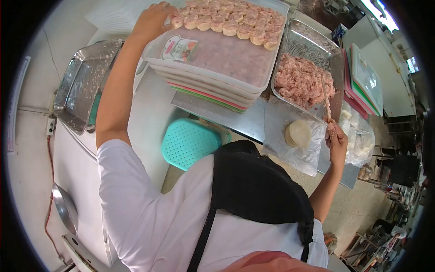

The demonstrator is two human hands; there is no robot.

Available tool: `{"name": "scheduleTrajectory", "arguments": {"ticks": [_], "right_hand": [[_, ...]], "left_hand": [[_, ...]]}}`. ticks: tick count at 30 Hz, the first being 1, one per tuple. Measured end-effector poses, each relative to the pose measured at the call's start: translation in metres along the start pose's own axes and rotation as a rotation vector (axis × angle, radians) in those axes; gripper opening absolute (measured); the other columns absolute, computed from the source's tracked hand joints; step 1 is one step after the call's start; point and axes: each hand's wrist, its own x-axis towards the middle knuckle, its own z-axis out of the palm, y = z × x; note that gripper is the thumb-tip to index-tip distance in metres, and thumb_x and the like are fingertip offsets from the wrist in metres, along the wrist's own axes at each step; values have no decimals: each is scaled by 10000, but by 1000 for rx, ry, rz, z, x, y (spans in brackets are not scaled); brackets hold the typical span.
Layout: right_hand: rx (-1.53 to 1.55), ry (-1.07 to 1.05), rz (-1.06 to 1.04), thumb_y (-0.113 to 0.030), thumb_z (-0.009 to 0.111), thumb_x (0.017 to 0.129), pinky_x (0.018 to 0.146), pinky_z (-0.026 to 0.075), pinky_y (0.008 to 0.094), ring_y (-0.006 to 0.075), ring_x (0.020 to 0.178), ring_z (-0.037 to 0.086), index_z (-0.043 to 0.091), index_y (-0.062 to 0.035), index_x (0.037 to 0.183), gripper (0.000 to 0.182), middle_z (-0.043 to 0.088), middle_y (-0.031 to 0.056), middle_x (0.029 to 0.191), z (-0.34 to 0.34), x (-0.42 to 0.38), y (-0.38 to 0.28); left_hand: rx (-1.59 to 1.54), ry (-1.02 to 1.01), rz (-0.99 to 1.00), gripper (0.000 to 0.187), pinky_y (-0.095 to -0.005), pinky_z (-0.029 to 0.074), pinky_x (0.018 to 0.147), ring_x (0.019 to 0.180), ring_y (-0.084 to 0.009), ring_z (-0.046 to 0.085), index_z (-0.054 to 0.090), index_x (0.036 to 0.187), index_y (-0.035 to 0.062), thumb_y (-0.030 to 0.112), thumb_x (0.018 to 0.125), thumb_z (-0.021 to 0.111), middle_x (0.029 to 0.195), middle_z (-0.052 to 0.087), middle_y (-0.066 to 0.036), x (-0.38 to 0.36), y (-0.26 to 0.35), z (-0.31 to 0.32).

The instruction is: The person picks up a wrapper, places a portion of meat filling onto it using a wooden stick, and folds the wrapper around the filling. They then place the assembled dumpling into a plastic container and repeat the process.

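My left hand (156, 20) is at the left end of the front row of open-topped meat dumplings (230, 28), its fingers closed on a dumpling (176, 21) there. The dumplings sit in packed rows on a translucent plastic lid, which tops a stack of plastic containers (213, 86). Around the handle of a thin, narrow spatula (327, 102) my right hand (336, 138) is wrapped. The spatula's far end lies in the raw ground meat (302, 80) in a metal tray (308, 34). Nearby, a stack of round dough wrappers (298, 133) rests on a plastic sheet (290, 156).
A turquoise perforated basket (190, 143) is below the table edge. On the left stands an empty metal tray (86, 84). Colored lids (364, 79) lean at the right, beside a plastic bag (360, 140) of pale pieces. Shelves with clutter (385, 235) are farther right.
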Motion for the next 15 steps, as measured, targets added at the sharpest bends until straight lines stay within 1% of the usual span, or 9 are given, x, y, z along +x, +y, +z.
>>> {"name": "scheduleTrajectory", "arguments": {"ticks": [3, 6, 7, 9, 10, 12, 13, 14, 15], "right_hand": [[9, -14, -9, -323, 566, 953, 442, 234, 180, 8, 499, 330, 640, -24, 1154, 368, 422, -75, 636, -6, 4, 1], [-1, -19, 4, -290, 586, 945, 468, 255, 184, 18, 531, 360, 656, -15, 1124, 335, 428, -86, 642, -15, 7, -1], [-7, -17, 15, -275, 595, 941, 482, 265, 185, 23, 546, 374, 661, -9, 1110, 322, 430, -93, 644, -19, 9, -2], [-148, -51, -58, -277, 598, 935, 517, 327, 220, 63, 586, 430, 659, -19, 1121, 323, 466, -55, 637, -31, 20, 6], [-221, -58, -88, -277, 600, 932, 534, 358, 237, 83, 606, 458, 658, -24, 1126, 324, 485, -37, 634, -39, 27, 12], [-409, -86, -177, -283, 603, 914, 593, 418, 298, 154, 663, 545, 672, -32, 1069, 303, 560, 45, 665, -56, 43, 25], [-502, -104, -222, -286, 605, 905, 623, 448, 328, 189, 691, 589, 678, -36, 1040, 293, 597, 86, 681, -66, 54, 31], [-739, -122, -265, -293, 604, 893, 633, 459, 356, 228, 707, 607, 683, -39, 987, 281, 607, 119, 705, -78, 63, 32], [-976, -147, -308, -299, 604, 881, 643, 469, 383, 267, 724, 626, 689, -43, 935, 275, 617, 152, 729, -93, 74, 31]], "left_hand": [[22, 163, 32, 392, -389, 436, 882, 990, -313, 561, 600, 1044, 74, 216, 709, 745, 1023, 598, -109, 8, -19, 30], [-12, 129, -25, 327, -416, 449, 879, 1007, -308, 554, 594, 995, 115, 255, 732, 729, 1010, 599, -72, 6, -20, 38], [1, 92, -29, 339, -418, 447, 885, 1016, -312, 553, 588, 1012, 119, 252, 733, 727, 1023, 598, -72, 6, -19, 36], [22, 19, -22, 366, -423, 444, 895, 1034, -319, 550, 576, 1047, 128, 245, 734, 725, 1049, 596, -73, 7, -16, 31], [28, 49, -42, 390, -422, 440, 906, 1049, -321, 547, 569, 1073, 134, 236, 730, 726, 1066, 595, -75, 9, -15, 33], [31, 106, -73, 444, -419, 432, 927, 1080, -325, 540, 553, 1124, 147, 217, 722, 729, 1100, 594, -79, 10, -13, 40], [47, 137, -52, 490, -415, 429, 938, 1101, -328, 535, 535, 1163, 147, 198, 717, 731, 1126, 592, -83, 11, -11, 41], [65, 170, -35, 537, -411, 426, 948, 1122, -332, 529, 518, 1203, 147, 179, 712, 732, 1151, 590, -87, 10, -8, 40], [83, 151, -29, 557, -413, 424, 953, 1125, -335, 527, 510, 1221, 144, 171, 711, 731, 1165, 586, -94, 10, 0, 35]]}}
